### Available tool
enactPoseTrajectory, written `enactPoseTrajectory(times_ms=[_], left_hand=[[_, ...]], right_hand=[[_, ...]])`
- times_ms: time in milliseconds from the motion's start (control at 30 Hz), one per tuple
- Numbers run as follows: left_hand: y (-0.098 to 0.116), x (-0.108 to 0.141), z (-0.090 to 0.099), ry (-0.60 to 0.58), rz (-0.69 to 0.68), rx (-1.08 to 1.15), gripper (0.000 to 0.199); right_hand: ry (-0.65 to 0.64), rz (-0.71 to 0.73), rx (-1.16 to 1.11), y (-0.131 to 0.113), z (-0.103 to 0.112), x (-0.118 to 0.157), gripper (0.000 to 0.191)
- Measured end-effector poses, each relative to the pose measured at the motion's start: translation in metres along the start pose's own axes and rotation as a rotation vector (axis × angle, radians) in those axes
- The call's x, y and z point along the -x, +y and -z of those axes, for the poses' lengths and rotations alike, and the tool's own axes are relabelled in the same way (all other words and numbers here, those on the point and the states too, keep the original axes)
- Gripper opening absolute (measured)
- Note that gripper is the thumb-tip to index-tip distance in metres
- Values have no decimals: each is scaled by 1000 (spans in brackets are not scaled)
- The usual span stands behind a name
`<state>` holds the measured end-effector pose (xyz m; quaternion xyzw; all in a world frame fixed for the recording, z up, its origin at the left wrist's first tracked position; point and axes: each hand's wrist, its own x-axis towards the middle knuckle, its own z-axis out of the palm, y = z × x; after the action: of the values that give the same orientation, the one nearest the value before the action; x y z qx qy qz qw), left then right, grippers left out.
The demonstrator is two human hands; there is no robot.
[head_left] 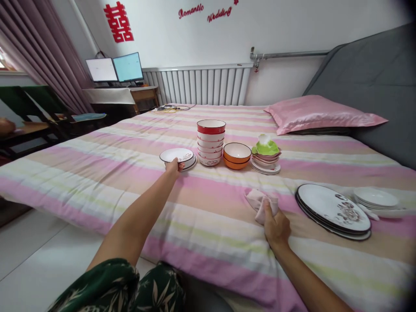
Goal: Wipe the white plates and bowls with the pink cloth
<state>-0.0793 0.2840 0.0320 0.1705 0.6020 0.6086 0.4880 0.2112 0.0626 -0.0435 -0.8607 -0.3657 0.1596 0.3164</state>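
My left hand point(173, 166) grips the near rim of a small white plate point(175, 154) with a dark edge and a brown flower print. That plate is tilted a little over more small plates point(191, 163), and I cannot tell whether it touches them. Closed around a crumpled pale pink cloth point(259, 203), my right hand point(277, 225) rests low over the bed. Just right of the small plates stands a tall stack of white bowls point(210, 147), the top one red outside. Beside it are two stacked orange bowls point(237, 156).
A green leaf-shaped dish point(266, 147) tops a pile of small dishes. Large flowered plates point(325, 207) lie stacked at right, near white dishes point(377, 197) and a white spoon. Everything sits on a striped bedspread point(130, 147). A pink pillow point(318, 113) and cables lie farther back.
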Motion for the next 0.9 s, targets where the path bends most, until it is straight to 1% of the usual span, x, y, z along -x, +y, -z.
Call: enactPoseTrajectory(times_ms=[167, 367, 467, 700, 900], left_hand=[[-8, -9, -2, -7, 74, -21, 33], [-12, -10, -5, -25, 139, -54, 32], [-8, -8, -3, -34, 179, -95, 33], [14, 1, 3, -34, 274, -226, 35], [13, 15, 5, -8, 270, -345, 35]], right_hand=[[33, 3, -14, 5, -4, -2, 74], [36, 15, -17, 4, -4, -2, 71], [34, 18, -28, 3, -4, -2, 71], [38, 12, -49, 0, -2, 0, 72], [22, 15, -38, -1, -3, -2, 73]])
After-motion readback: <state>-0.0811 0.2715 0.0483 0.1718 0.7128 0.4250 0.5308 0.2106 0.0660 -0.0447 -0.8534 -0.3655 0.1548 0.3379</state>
